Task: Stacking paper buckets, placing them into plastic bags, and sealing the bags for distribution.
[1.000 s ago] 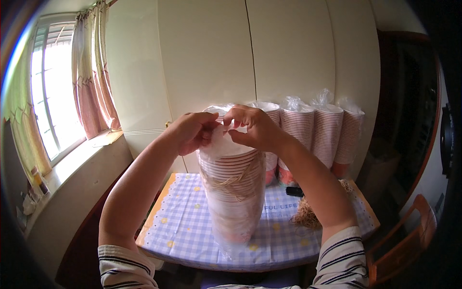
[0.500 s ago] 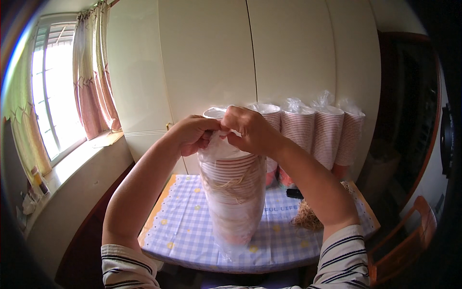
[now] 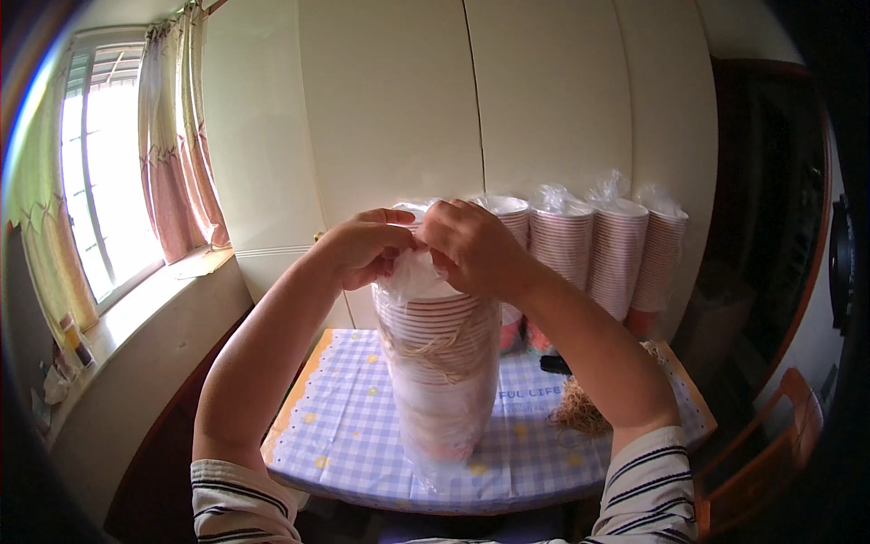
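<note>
A tall stack of nested paper cups [image 3: 438, 390] stands upright on the table before me, inside a clear plastic bag [image 3: 417, 275]. Some pale string-like strands [image 3: 435, 349] lie against its upper side. Above the stack, my left hand [image 3: 367, 249] pinches the gathered top of the bag, its index finger lifted and stretched toward the right. My right hand [image 3: 473, 247] meets it there, fingers bent and closed on the same plastic. The fingertips of both hands partly hide the bag's mouth.
More bagged cup stacks [image 3: 560, 238] stand in a row along the table's far side, by a pale cabinet [image 3: 390, 109]. A brown bundle of strands [image 3: 580, 408] and a black object [image 3: 555, 364] lie near my right forearm. A wooden chair [image 3: 770, 453] stands at right.
My left index finger has lifted off the plastic and straightened. My right hand has turned slightly, its fingers lower over the bag's top. The stack has not moved.
</note>
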`<state>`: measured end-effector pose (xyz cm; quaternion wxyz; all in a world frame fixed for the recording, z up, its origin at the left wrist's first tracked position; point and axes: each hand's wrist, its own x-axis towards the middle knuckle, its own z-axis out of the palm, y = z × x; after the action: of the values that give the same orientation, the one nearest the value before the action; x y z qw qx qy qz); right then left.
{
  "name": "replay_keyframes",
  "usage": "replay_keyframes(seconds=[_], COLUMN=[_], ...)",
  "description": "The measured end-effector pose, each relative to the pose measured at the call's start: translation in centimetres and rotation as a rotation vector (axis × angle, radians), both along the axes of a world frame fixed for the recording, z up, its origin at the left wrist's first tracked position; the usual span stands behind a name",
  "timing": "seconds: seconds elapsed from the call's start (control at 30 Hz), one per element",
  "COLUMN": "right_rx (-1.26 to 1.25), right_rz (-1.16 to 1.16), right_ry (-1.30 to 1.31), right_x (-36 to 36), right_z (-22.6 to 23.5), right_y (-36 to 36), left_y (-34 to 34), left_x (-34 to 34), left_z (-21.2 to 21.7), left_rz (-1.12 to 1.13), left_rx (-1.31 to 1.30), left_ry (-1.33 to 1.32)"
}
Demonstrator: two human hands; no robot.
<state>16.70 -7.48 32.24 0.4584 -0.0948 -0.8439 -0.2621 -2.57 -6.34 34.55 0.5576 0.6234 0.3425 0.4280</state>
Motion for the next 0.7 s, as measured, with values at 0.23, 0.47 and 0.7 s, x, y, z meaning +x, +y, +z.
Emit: replay_keyframes(seconds=[0.23, 0.47, 0.7], right_rx=[-0.02, 0.05, 0.071], right_rz=[-0.024, -0.103, -0.196], right_ry=[0.005, -0.025, -0.108], right_x=[-0.4, -0.3, 0.6], right_z=[0.2, 0.2, 0.1], right_y=[-0.9, -0.8, -1.0], left_y=[0.9, 0.0, -1.6], left_x=[0.1, 0.9, 1.5], left_z=[-0.1, 0.3, 1.0], left_rz=[0.074, 0.166, 0.177], left_rx=[-0.032, -0.034, -0.032], left_ry=[-0.004, 0.012, 0.042])
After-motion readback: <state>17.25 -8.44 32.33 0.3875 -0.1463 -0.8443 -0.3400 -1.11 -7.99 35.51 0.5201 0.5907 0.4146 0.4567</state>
